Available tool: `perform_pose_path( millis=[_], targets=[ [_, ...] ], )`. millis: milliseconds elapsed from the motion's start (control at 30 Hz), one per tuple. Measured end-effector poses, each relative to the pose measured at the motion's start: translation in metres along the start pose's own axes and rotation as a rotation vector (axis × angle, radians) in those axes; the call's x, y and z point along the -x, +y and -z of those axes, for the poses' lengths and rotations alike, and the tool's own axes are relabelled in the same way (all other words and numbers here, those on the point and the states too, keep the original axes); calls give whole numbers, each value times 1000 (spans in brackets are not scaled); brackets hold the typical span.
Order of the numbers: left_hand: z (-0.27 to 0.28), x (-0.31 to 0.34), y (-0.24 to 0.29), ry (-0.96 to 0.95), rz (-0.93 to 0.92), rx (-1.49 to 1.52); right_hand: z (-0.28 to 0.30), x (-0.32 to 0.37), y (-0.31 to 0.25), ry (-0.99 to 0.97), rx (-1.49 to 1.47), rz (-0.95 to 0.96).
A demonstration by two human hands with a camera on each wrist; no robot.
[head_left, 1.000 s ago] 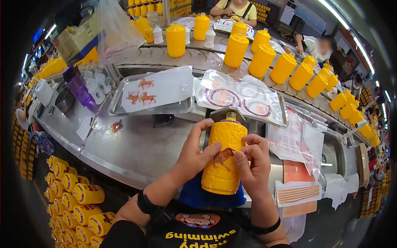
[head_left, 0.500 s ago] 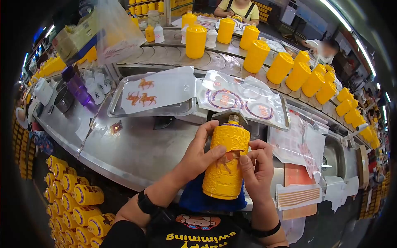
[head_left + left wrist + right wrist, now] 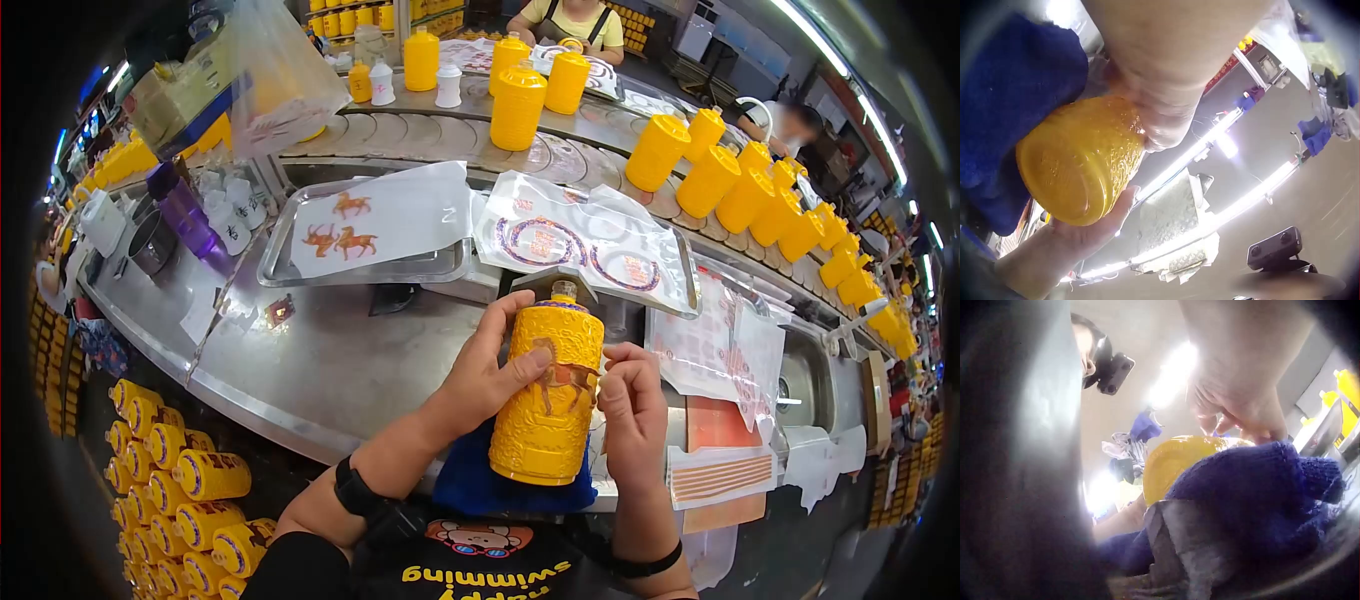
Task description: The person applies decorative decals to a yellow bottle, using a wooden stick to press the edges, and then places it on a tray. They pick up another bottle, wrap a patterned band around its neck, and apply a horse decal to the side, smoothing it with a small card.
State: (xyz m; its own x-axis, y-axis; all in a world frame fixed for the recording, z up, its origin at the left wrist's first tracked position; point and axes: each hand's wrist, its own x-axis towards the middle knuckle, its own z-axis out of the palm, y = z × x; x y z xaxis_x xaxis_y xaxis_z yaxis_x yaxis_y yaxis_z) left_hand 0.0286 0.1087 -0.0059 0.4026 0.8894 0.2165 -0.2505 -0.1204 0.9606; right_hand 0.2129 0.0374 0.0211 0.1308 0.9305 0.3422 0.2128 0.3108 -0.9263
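In the head view a yellow embossed bottle (image 3: 545, 435) leans over a blue cloth (image 3: 468, 468), its clear neck pointing away from me. My left hand (image 3: 490, 365) grips its left side, with the thumb across the front. A brown horse decal (image 3: 568, 378) lies on the bottle's face beside that thumb. At the decal's right end my right hand (image 3: 632, 405) has curled fingers and pinches the edge at the bottle's side. The left wrist view shows the bottle's round base (image 3: 1063, 181). In the right wrist view the blue cloth (image 3: 1254, 494) hides much of the bottle.
Behind the bottle, metal trays hold a sheet of horse decals (image 3: 400, 210) and a sheet of ring-shaped decals (image 3: 560, 240). Yellow bottles (image 3: 655, 155) stand along a curved conveyor (image 3: 400, 140). More bottles (image 3: 210, 473) are stacked at lower left. A sink (image 3: 805, 375) is at right.
The decal, bunched up earlier, now lies flatter with the horse showing. My right hand has drawn slightly right, its thumb off the bottle's face. Bottles on the conveyor have shifted.
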Motion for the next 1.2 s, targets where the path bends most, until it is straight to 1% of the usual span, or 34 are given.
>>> perform_pose_path(
  millis=[67,167,333,400,600,667,700,767,867,967,1200],
  targets=[
    [-1,-1,1,-1,14,24,1,-5,6,-17,-41,-33],
    [-1,-2,2,3,29,49,-9,-9,-1,-20,-68,-47],
    [0,0,3,-3,25,63,-5,-7,2,-58,-69,-74],
    [0,0,0,-16,5,17,-5,-7,2,-67,-112,-81],
    [-1,-1,0,-17,42,36,-4,-7,4,-96,-215,-118],
    [-3,0,6,-28,56,101,-5,-8,-1,-93,-268,-143],
    [-3,1,8,-35,64,133,-2,-8,3,-101,-193,-133],
    [-3,1,6,-47,50,81,4,-8,15,-117,-43,-115],
    [-3,2,6,-55,35,44,-4,-8,7,-77,-144,-141],
    [-3,2,8,-53,32,31,-2,-7,2,-113,-193,-197],
    [-6,4,11,-51,18,42,1,-6,14,-111,-190,-176]
  ],
)
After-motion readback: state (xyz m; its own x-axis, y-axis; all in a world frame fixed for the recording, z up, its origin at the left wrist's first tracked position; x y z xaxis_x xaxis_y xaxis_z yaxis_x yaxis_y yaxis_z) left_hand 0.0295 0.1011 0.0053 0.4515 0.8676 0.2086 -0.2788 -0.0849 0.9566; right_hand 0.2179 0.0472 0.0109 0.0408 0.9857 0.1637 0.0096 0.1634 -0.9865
